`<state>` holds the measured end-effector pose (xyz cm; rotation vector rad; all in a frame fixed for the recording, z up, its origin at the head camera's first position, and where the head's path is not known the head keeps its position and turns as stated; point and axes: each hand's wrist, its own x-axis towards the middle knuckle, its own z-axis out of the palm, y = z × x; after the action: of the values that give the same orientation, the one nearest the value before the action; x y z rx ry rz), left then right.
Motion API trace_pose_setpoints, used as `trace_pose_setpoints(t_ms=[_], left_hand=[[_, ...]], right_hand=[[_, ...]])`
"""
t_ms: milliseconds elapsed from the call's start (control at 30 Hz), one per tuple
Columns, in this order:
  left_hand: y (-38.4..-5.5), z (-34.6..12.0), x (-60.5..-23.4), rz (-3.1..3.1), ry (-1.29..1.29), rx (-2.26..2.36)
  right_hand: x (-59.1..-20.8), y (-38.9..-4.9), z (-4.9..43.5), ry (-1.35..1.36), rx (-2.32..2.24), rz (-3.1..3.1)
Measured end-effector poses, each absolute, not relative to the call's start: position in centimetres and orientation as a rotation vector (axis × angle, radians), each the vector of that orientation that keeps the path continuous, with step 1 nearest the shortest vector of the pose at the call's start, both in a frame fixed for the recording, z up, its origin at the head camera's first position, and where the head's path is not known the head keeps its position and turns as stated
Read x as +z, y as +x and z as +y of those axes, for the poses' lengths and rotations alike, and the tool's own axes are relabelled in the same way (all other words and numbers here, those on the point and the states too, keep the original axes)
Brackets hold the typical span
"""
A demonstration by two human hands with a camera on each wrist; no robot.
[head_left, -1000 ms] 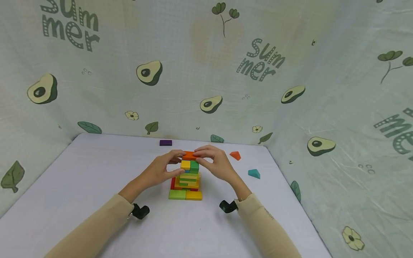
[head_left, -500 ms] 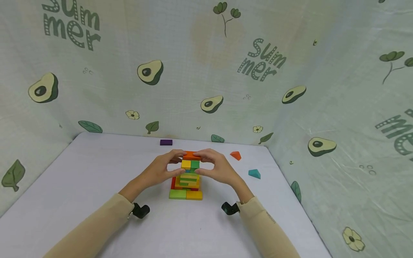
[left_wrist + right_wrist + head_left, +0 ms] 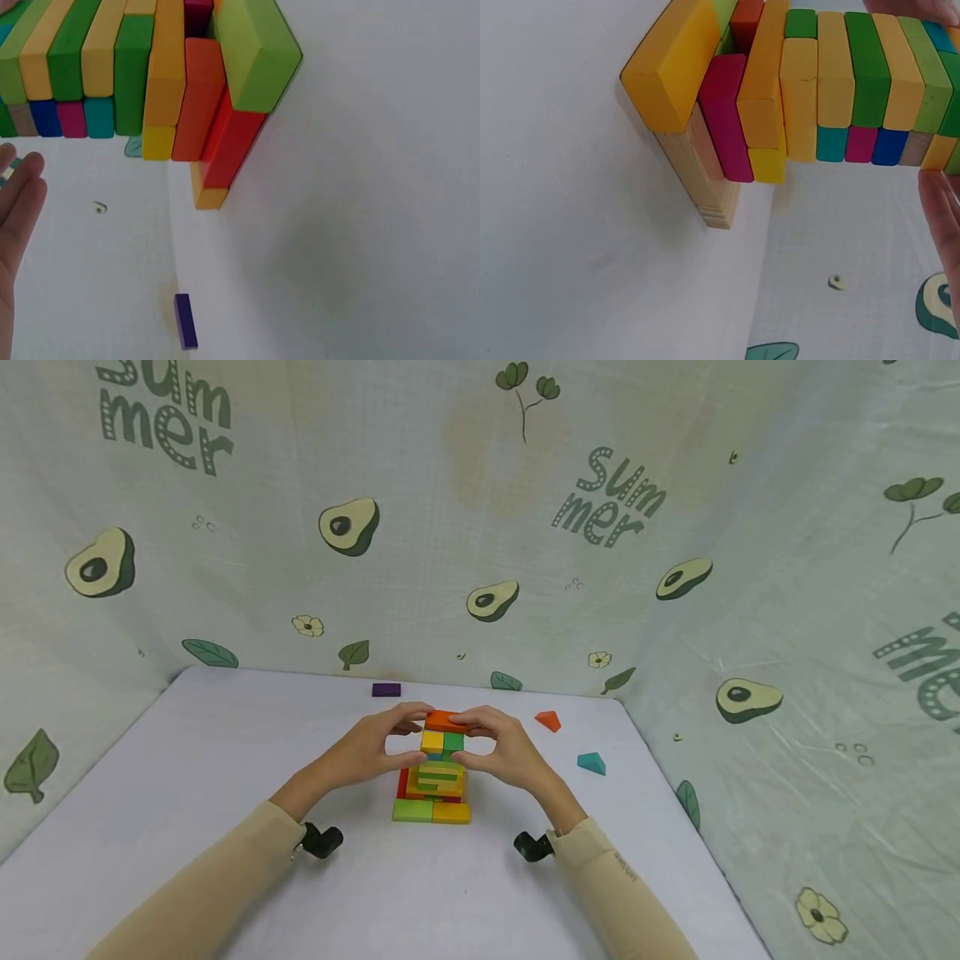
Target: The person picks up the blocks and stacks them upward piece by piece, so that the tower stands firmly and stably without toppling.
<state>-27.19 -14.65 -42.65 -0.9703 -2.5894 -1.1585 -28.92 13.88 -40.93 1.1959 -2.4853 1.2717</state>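
Note:
A tower of coloured wooden blocks (image 3: 439, 774) stands on the table, layers stacked flat over a wider base. An orange block (image 3: 441, 721) tops it in the head view. My left hand (image 3: 363, 750) curves round the left side, fingertips right at the orange block's left end and thumb beside the layers below. On the opposite side, my right hand (image 3: 506, 750) rests its fingertips on the orange block's right end, thumb against the tower near a green block (image 3: 453, 742). In the right wrist view, an extended finger (image 3: 943, 225) meets the tower's far side.
A purple block (image 3: 386, 690) lies at the back of the white table (image 3: 247, 727). To the tower's right are a red-orange angular piece (image 3: 548, 721) and a teal one (image 3: 592, 763). A printed cloth (image 3: 420, 560) hangs behind and along both sides.
My right hand lowered its thumb from near the orange block to the layers below. The left hand shifted slightly up and outward. The orange block has turned a little; the tower still stands.

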Motion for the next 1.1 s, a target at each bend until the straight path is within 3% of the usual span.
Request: trace_pose_setpoints(t_ms=[200, 633, 1100], left_hand=[[-29.4, -17.1, -42.3, -2.577, -0.948, -1.107], [-38.8, -21.9, -45.2, -2.893, -0.749, -0.767], [-42.5, -22.2, -47.4, -3.066, -0.624, -0.750]], right_hand=[[-40.7, -28.9, 13.9, 1.180, 1.266, -2.502], [-40.9, -28.9, 14.3, 1.153, 1.262, -2.521], [-40.6, -29.1, 13.8, 1.201, 1.279, -2.513]])
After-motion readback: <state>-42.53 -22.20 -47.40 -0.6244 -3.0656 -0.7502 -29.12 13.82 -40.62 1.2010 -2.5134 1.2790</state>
